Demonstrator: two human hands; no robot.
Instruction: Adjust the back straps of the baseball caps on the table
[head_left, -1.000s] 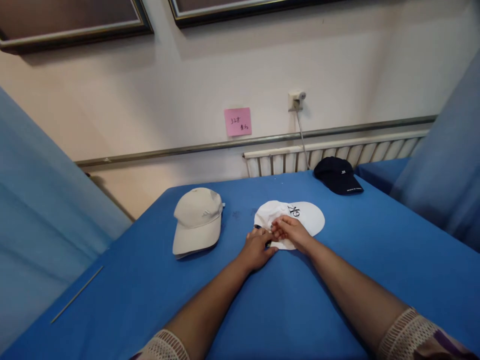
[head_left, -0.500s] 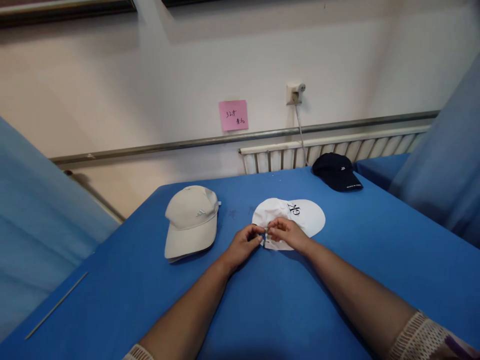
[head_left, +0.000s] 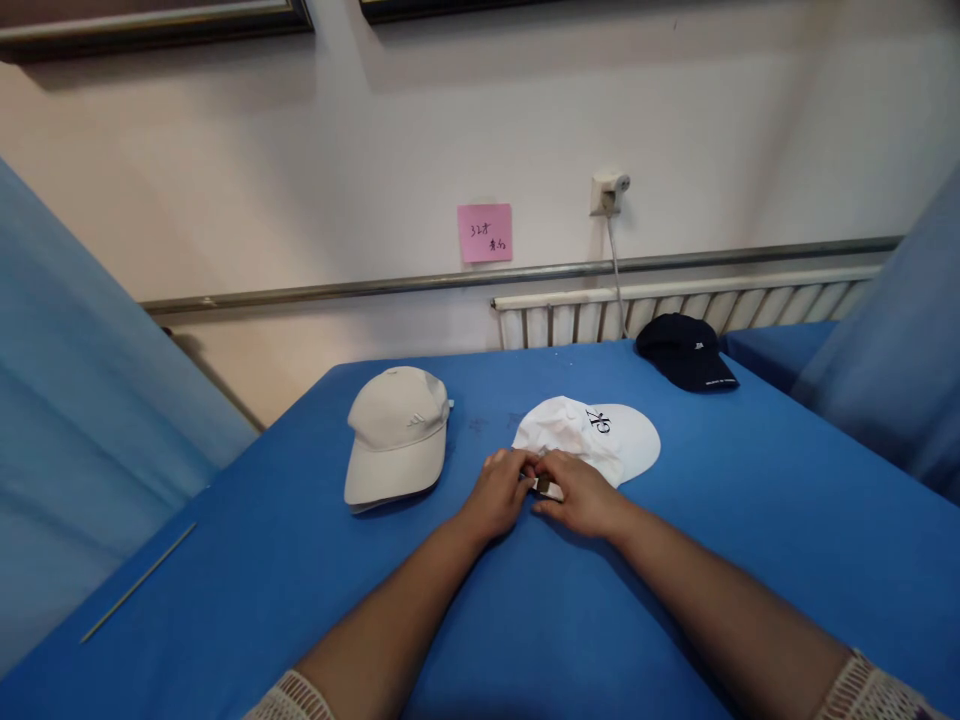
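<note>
Brim of the white cap points right; the cap lies on the blue cover, crown crumpled, dark lettering facing up. Strap, white with a dark fitting, shows at the near left edge of the white cap. Left hand is at that edge, thumb and fingertips brought together on the strap. Right hand is at the near side of the white cap, thumb below the strap and fingers above; whether they press on it cannot be determined, the hand itself hiding the contact. Beige cap rests upright to the left of the white cap, brim toward the person, a band of blue cover showing between the two. Navy cap rests beyond and right of the white cap, near the far edge of the cover. Thin rod lies well left of the white cap and nearer the person, alongside the cover's left edge. Room for movement: the cover extends from the near side of the white cap toward the person, between both forearms, and broadly rightward past the brim; a narrower strip runs behind the white cap to the far edge.
</note>
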